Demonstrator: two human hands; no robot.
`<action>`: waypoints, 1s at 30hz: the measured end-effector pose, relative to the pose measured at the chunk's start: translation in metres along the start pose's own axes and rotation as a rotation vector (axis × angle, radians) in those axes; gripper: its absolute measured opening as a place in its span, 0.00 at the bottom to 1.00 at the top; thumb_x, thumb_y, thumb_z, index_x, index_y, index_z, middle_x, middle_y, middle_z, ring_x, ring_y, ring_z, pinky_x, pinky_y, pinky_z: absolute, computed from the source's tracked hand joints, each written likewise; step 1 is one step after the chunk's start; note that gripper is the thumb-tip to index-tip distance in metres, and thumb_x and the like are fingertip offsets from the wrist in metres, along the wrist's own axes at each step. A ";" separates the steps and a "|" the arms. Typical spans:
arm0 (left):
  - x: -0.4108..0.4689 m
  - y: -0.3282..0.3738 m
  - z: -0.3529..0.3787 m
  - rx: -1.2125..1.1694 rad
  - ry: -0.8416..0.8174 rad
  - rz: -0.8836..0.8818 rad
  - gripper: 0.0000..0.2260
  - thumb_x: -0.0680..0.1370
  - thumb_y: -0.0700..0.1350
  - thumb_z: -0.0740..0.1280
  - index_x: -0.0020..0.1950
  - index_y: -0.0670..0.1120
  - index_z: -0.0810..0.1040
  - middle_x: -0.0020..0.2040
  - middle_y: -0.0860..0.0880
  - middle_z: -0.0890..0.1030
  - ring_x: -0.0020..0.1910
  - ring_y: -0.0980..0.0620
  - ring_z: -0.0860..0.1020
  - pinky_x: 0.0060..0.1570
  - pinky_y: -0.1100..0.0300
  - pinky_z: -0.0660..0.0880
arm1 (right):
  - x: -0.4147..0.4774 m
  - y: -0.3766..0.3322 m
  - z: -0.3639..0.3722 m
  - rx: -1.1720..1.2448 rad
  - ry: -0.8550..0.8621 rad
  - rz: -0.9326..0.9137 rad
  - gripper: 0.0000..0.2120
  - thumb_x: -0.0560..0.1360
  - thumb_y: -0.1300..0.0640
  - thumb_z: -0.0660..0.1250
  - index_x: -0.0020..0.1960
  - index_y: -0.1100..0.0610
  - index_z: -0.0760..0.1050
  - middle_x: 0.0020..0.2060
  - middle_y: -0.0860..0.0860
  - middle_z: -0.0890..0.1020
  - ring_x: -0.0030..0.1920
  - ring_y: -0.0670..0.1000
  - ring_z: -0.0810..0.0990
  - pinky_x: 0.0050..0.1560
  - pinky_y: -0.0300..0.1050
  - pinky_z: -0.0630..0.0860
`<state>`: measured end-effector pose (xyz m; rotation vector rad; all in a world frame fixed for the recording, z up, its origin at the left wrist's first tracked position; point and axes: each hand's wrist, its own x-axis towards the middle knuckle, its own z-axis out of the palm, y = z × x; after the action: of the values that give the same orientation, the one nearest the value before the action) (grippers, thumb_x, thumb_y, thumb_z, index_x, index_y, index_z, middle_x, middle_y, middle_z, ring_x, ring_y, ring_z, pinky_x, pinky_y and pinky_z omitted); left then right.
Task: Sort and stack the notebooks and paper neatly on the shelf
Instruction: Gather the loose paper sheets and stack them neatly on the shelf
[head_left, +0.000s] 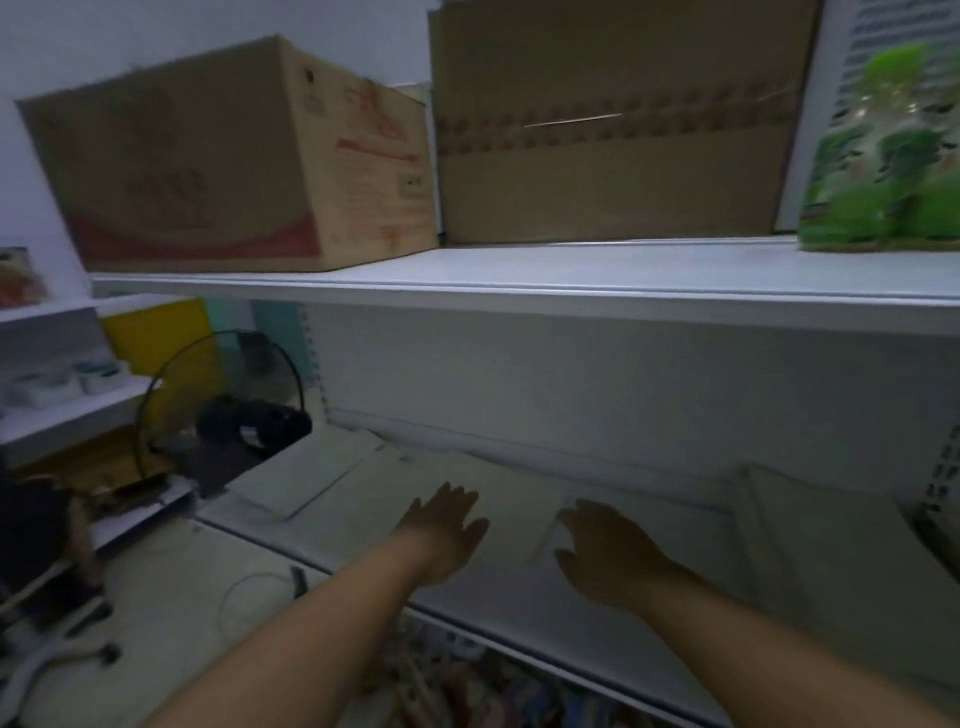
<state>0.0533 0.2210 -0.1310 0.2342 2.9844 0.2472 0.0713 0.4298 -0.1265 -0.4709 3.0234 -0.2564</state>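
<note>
Left hand (444, 535): palm down, fingers straight and fanned, holding nothing. Blur hides whether it touches the paper beneath.
Right hand (608, 556): just beside it, also spread and empty, fingertips at the near corner of a pale sheet; contact cannot be told.
The hands are apart, side by side over the middle of the shelf (519, 616).

Middle paper (511, 493) lies flat at twelve o'clock of both hands. Its edges are too soft to give an axis.
Left stack (306, 478) is at ten o'clock of the left hand, the nearer hand, with its long axis running front to back, about one to seven.
Right stack (841, 540) is at three o'clock of the right hand, well apart.

Judgement: the middle paper is within reach of both hands — each outer stack falls to the hand on its own side.

Beyond: fan (223, 405) at nine o'clock; cardboard box (208, 171) on the upper shelf (571, 291) at twelve.
</note>
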 end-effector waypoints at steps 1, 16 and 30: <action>-0.007 -0.021 0.001 -0.021 0.001 -0.015 0.25 0.83 0.55 0.47 0.78 0.50 0.48 0.79 0.51 0.47 0.78 0.53 0.45 0.75 0.54 0.45 | 0.008 -0.012 0.010 0.002 -0.034 -0.015 0.26 0.81 0.47 0.53 0.76 0.53 0.54 0.77 0.53 0.52 0.76 0.54 0.53 0.74 0.46 0.54; -0.007 -0.160 0.041 -0.189 0.062 -0.090 0.27 0.71 0.51 0.44 0.41 0.38 0.79 0.44 0.39 0.79 0.44 0.42 0.77 0.44 0.51 0.76 | 0.130 -0.088 0.065 -0.038 0.085 0.069 0.22 0.77 0.41 0.57 0.64 0.53 0.70 0.62 0.54 0.71 0.62 0.56 0.69 0.60 0.48 0.69; 0.081 -0.164 -0.012 -0.280 0.048 -0.177 0.09 0.75 0.45 0.64 0.55 0.52 0.76 0.47 0.54 0.74 0.45 0.55 0.72 0.42 0.65 0.70 | 0.198 -0.030 0.079 0.044 0.350 0.253 0.17 0.73 0.45 0.61 0.46 0.59 0.78 0.44 0.58 0.80 0.48 0.60 0.78 0.49 0.50 0.76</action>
<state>-0.0518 0.0723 -0.1575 -0.0673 2.9456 0.6501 -0.1008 0.3290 -0.2079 -0.0375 3.3601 -0.4272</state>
